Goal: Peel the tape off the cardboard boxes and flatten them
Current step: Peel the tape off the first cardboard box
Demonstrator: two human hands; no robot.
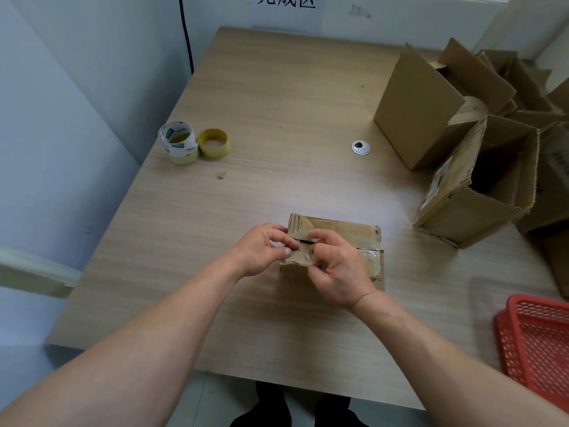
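Box (348,232): small, brown, shut, lying on the table (277,103) near its front edge, just ahead of the person. Tape (368,255): clear strip along the top seam, stuck down at the right, lifted and crumpled at the left end, seemingly with brown paper fibre torn up with it. Left grip (261,251): fingers curled, thumb and forefinger pinching the lifted tape end at the box's left edge. Right grip (338,272): fingers curled, pinching the same crumpled end from the near side; how much it holds is hidden by the knuckles. Neither grip pins the box down. Open boxes (480,192): several, piled at the table's right, not yet flattened. Tape rolls (178,143): two, far left, well apart from the work. Basket (538,343): red, at the near right corner. Risks, as judged: a steep or jerked pull likely snaps the strip or splits it lengthwise, leaving a remnant flush on the seam with no edge to catch. The tape likely strips more liner off the cardboard, which makes the pull drag. With nothing anchoring it, the light box may lift or skid toward the person instead of releasing the tape. The crumpled end may stick to the fingers or fold onto itself, spoiling the hold.
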